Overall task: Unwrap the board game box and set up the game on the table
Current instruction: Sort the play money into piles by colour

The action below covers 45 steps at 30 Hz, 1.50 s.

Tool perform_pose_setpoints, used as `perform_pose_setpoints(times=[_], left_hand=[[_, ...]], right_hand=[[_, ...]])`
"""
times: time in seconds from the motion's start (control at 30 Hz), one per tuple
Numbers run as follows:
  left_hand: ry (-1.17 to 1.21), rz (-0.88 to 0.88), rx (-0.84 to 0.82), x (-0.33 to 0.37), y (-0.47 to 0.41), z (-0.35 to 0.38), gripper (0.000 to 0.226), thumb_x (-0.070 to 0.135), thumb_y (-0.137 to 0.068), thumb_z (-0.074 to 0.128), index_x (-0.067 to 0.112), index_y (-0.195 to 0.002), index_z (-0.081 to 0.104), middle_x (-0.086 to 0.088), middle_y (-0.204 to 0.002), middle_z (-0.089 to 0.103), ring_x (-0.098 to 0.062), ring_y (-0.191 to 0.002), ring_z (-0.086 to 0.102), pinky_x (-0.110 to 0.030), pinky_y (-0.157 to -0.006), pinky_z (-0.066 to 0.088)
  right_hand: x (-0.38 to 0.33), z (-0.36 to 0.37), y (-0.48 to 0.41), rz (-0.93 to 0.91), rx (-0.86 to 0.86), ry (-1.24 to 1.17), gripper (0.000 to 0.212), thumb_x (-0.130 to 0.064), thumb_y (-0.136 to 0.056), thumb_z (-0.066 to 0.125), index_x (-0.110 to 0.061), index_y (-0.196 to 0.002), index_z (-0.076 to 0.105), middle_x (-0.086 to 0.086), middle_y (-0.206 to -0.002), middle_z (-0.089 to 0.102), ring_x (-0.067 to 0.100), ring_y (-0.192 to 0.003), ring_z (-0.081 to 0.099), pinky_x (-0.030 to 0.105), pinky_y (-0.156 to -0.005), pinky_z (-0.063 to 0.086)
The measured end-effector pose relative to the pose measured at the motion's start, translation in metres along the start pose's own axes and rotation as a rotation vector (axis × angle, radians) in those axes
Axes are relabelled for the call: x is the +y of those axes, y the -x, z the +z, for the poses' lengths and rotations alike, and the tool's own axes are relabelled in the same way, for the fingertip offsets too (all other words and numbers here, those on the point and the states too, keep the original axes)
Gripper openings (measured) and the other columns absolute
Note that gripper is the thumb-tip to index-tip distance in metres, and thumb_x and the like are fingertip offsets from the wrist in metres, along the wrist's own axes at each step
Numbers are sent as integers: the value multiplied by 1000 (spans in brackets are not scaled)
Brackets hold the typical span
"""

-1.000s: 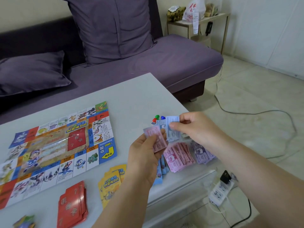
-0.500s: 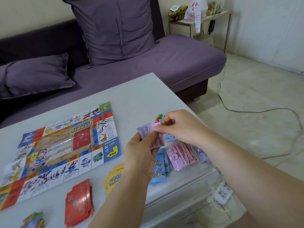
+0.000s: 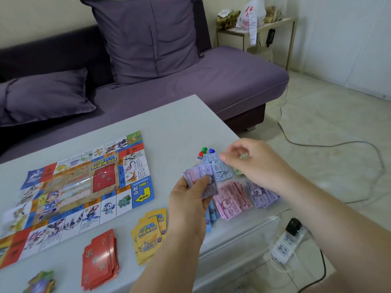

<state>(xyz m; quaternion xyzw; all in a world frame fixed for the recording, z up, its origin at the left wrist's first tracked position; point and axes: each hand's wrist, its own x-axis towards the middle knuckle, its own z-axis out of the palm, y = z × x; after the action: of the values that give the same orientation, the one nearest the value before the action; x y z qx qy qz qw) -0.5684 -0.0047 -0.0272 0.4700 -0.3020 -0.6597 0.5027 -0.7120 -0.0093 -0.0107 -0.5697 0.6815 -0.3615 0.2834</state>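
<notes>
Left hand (image 3: 190, 200) low centre, thumb and fingers clamped on a fan of purple play notes (image 3: 202, 182). Right hand (image 3: 251, 163) at its 2 o'clock, fingers curled but blurred; cannot tell whether they pinch anything. Light blue notes (image 3: 219, 169) lie between the hands, pink notes (image 3: 232, 199) at 3 o'clock of the left. Game board (image 3: 84, 187) lies flat on the table (image 3: 169, 123) at 9 o'clock; pawns (image 3: 205, 151) at 12.

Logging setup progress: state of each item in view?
game board: unfolded, flat on table.
red cards: loose stack on table.
yellow cards: fanned on table.
left hand: grips purple notes.
right hand: fingers curled, blurred; grip unclear.
pink notes: loose pile on table.
power strip: black plug inserted.
</notes>
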Motion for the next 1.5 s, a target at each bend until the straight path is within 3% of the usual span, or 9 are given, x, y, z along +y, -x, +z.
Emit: perform_pose_setpoints(times=[0.17, 0.33, 0.5, 0.6, 0.67, 0.97, 1.13, 1.3, 1.5], left_hand=[[72, -25, -81, -2, 5, 15, 22, -1, -95, 43, 4, -95, 65, -7, -72, 72, -12, -60, 68, -19, -51, 53], [15, -14, -60, 3, -1, 16, 26, -2, -96, 42, 7, -87, 64, -3, -64, 71, -9, -54, 67, -16, -46, 50], [7, -54, -37, -6, -7, 20, 21, -4, -92, 49, 8, -87, 65, -6, -69, 72, -13, -57, 68, -21, -50, 54], [-8, -79, -46, -14, -8, 26, 21, -5, -90, 53, 11, -87, 66, -5, -72, 70, -11, -57, 65, -23, -56, 56], [-12, -89, -55, -17, -6, 30, 21, -5, -88, 55, 12, -85, 66, -3, -71, 70, -10, -58, 64, -21, -58, 55], [-11, -42, -70, -10, -7, 23, 17, -4, -87, 56, 9, -89, 67, -11, -79, 72, -19, -65, 69, -29, -62, 58], [52, -67, -60, -4, -8, 19, 18, -2, -93, 48, 4, -92, 65, -11, -72, 72, -17, -59, 69, -24, -50, 55], [85, -7, 58, 6, -17, -6, 19, -3, -93, 47, 7, -88, 63, -1, -65, 71, -8, -58, 68, -18, -55, 55], [33, -33, 9, 1, -10, -3, 17, -4, -91, 51, 6, -91, 65, -4, -69, 72, -11, -59, 69, -19, -54, 55]], right_hand=[[4, 8, -3, 14, -128, -78, 18, -37, -78, 73, -23, -71, 63, -8, -68, 65, 2, -59, 55, 17, -57, 39], [16, -25, -11, 81, -36, -180, 6, -23, -81, 73, -25, -82, 67, -9, -79, 70, 4, -72, 64, 17, -62, 42], [32, -44, -7, 184, -200, 119, 30, -28, -73, 80, -24, -99, 65, -10, -87, 66, 7, -80, 64, 22, -71, 46], [32, -40, -3, 123, -49, 274, 35, -39, -78, 73, -26, -108, 61, -13, -95, 58, 5, -84, 56, 21, -66, 38], [24, -35, 0, 57, 17, 190, 30, -47, -79, 68, -26, -100, 63, -13, -93, 59, 3, -81, 55, 16, -63, 37], [9, -13, 1, 92, -237, -105, 38, -59, -64, 72, -25, -80, 69, -10, -77, 71, 5, -77, 65, 26, -77, 51], [9, -5, -6, 30, -169, 6, 19, -37, -79, 72, -18, -80, 71, -2, -75, 72, 13, -70, 66, 36, -76, 52], [8, 2, -5, 89, -350, 102, 19, -31, -74, 78, -22, -87, 67, -3, -84, 71, 13, -82, 67, 28, -75, 51], [0, 8, -5, -57, -59, 60, 21, -43, -85, 62, -22, -88, 63, -15, -76, 58, -3, -70, 53, 14, -59, 37]])
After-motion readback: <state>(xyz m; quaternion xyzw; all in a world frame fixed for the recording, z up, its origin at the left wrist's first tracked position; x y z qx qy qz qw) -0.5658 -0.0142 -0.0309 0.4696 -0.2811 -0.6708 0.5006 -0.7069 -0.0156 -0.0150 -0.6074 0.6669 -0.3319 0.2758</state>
